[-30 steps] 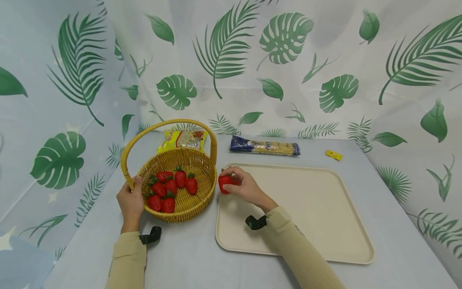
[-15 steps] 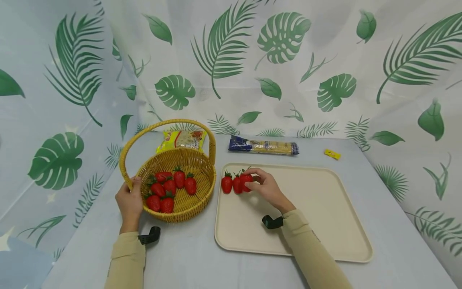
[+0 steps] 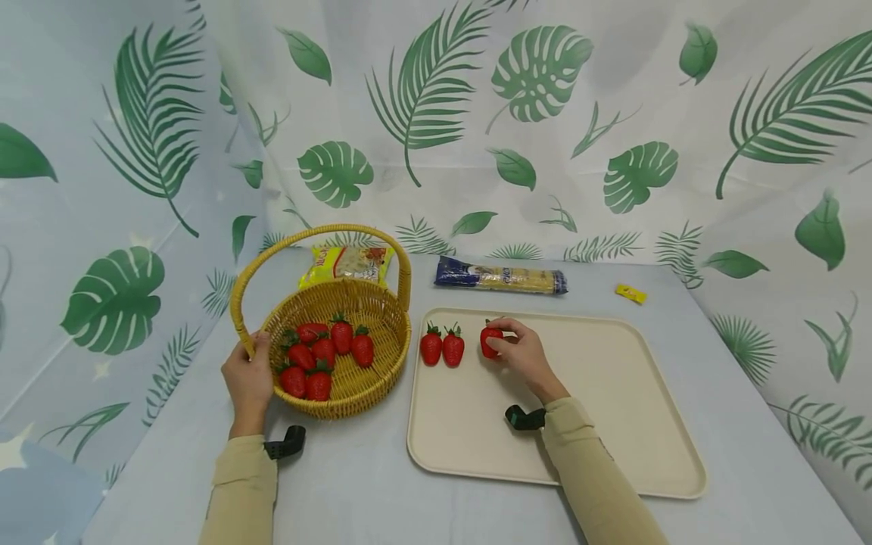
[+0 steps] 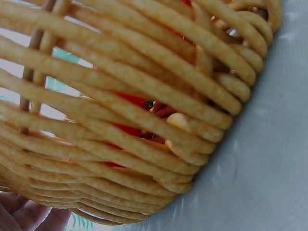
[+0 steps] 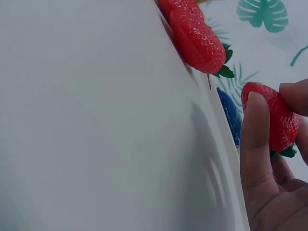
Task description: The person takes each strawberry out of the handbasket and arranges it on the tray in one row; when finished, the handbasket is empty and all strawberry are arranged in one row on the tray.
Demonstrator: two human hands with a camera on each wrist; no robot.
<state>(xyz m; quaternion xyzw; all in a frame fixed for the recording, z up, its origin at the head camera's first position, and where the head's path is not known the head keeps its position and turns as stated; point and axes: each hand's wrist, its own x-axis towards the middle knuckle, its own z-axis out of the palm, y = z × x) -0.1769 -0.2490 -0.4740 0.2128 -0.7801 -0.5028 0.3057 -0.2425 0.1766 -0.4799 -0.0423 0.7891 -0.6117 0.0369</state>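
My left hand (image 3: 248, 382) grips the yellow wicker basket (image 3: 341, 410) at its left rim, by the foot of the handle. Several red strawberries (image 3: 318, 384) with green leaves lie inside, mostly on the left. In the left wrist view, fingertips (image 4: 30, 214) show beside the woven wall, which hides most of the fruit. Between thumb and fingers my right hand (image 3: 527, 359) pinches a strawberry (image 5: 276, 115) over the beige tray (image 3: 613, 378). Left of that hand, two strawberries (image 3: 453, 348) lie side by side on the tray, leaves pointing away from me.
Behind the basket lies a yellow food packet (image 3: 350, 263). A long blue and yellow packet (image 3: 500, 276) lies past the tray's far edge, and a small yellow wrapped piece (image 3: 630, 294) is farther right. Leaf-printed cloth (image 3: 436, 204) hangs behind the table.
My right hand has moved right over the tray with the strawberry, away from the two lying ones, which are now uncovered. The left hand and basket have stayed in place.
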